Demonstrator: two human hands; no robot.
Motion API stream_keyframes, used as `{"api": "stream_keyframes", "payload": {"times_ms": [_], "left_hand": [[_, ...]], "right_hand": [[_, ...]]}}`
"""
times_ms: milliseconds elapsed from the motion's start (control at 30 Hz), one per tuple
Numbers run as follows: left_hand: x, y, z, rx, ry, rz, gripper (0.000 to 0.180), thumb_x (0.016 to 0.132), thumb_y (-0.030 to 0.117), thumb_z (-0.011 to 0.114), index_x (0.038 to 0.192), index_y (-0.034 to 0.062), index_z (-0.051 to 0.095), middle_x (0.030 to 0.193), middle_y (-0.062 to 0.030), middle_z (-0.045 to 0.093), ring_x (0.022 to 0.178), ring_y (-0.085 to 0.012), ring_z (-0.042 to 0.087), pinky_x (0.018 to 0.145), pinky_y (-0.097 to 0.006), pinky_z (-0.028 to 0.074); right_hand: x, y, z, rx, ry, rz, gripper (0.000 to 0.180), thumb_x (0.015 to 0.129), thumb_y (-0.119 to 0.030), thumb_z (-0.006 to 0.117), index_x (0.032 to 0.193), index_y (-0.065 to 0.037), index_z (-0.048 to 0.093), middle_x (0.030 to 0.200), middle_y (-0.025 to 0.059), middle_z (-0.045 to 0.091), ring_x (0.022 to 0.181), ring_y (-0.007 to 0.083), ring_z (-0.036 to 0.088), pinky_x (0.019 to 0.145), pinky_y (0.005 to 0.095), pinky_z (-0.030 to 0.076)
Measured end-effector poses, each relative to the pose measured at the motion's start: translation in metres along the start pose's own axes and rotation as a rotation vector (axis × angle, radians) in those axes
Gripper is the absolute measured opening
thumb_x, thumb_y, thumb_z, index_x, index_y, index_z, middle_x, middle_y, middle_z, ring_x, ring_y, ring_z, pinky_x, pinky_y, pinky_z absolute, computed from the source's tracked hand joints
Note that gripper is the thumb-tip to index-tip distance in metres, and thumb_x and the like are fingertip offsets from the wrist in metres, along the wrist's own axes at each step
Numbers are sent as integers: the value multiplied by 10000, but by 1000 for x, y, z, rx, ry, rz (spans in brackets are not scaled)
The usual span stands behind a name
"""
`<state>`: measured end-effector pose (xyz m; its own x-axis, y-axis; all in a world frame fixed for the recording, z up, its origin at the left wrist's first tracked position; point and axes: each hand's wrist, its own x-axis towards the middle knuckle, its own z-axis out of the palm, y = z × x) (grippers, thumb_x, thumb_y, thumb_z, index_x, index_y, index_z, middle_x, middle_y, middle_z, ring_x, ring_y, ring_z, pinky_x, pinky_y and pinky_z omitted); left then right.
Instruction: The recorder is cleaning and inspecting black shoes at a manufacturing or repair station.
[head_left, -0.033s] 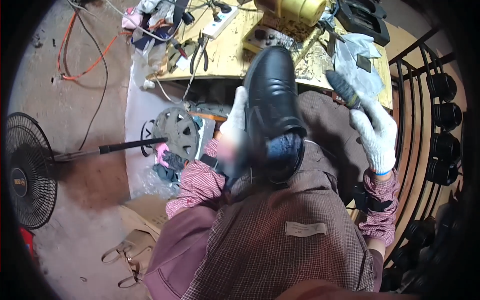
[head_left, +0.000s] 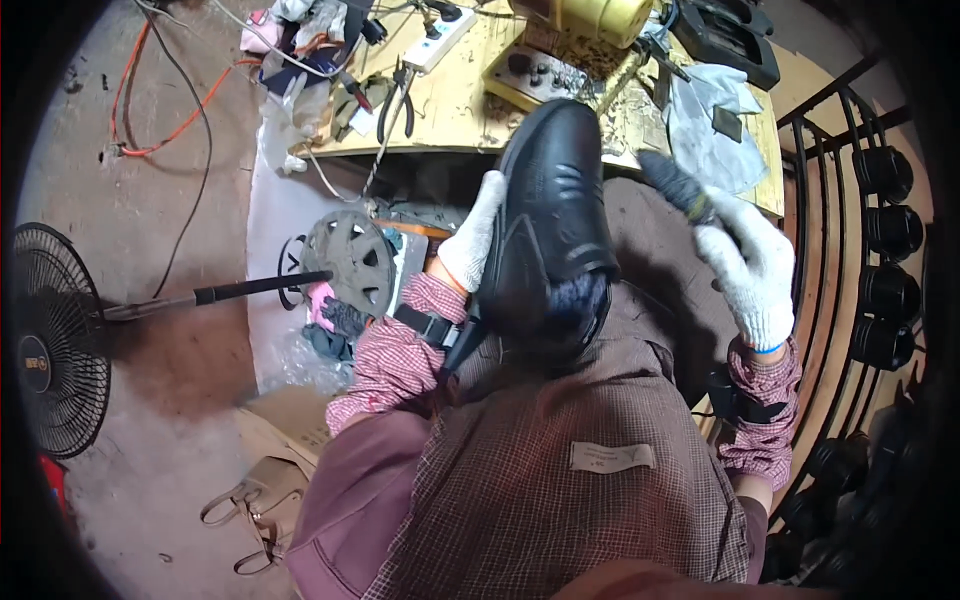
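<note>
My left hand [head_left: 474, 240], in a white knit glove, holds a black leather shoe [head_left: 560, 190] above my lap. The thumb lies along the shoe's left side, and the other fingers are hidden behind it. The shoe's toe points away from me, and dark blue fuzzy lining shows in its opening. To the right, my gloved right hand [head_left: 752, 265] is closed around a dark, fuzzy, cloth-wrapped dauber [head_left: 676, 186]. The dauber's tip points up and left, a short gap away from the shoe.
Ahead stands a worn yellow worktable [head_left: 460, 120] with a power strip [head_left: 440, 40], pliers [head_left: 396, 100], a control box [head_left: 530, 76] and a yellow machine [head_left: 600, 20]. A fan [head_left: 60, 340] stands left. A black metal rack [head_left: 815, 220] holding dark shoes [head_left: 885, 232] runs along the right.
The shoe has tilted, its toe moving slightly right, and my left hand has shifted with it. The dauber in my right hand has moved a little left.
</note>
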<state>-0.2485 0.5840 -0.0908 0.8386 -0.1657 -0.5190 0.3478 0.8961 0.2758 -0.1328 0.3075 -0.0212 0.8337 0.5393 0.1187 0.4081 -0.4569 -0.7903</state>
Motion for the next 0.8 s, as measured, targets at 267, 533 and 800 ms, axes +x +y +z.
{"api": "stream_keyframes", "payload": {"times_ms": [267,533,800], "left_hand": [[6,-16,9,167,-47,-98,680,1061,550,356,1540,67,369,1505,-167,477,1323,-281,533,1161,-419,401],[12,-22,4,172,-180,-84,645,1068,533,354,1524,81,407,1423,-100,574,1262,-209,578,1124,-357,442],[-1,-24,3,252,-118,12,686,1060,544,370,1547,61,350,1483,-146,505,1320,-247,533,1152,-388,415]], "right_hand": [[34,7,12,-438,-179,-509,400,892,-304,711,1177,-25,686,786,118,680,680,277,691,647,353,547],[24,-12,9,-518,-224,-680,361,916,-369,668,1065,-40,680,702,64,641,589,228,655,578,369,541],[5,-44,7,-696,-395,-837,367,887,-341,704,1070,-29,644,633,53,575,537,189,609,511,350,490]]}}
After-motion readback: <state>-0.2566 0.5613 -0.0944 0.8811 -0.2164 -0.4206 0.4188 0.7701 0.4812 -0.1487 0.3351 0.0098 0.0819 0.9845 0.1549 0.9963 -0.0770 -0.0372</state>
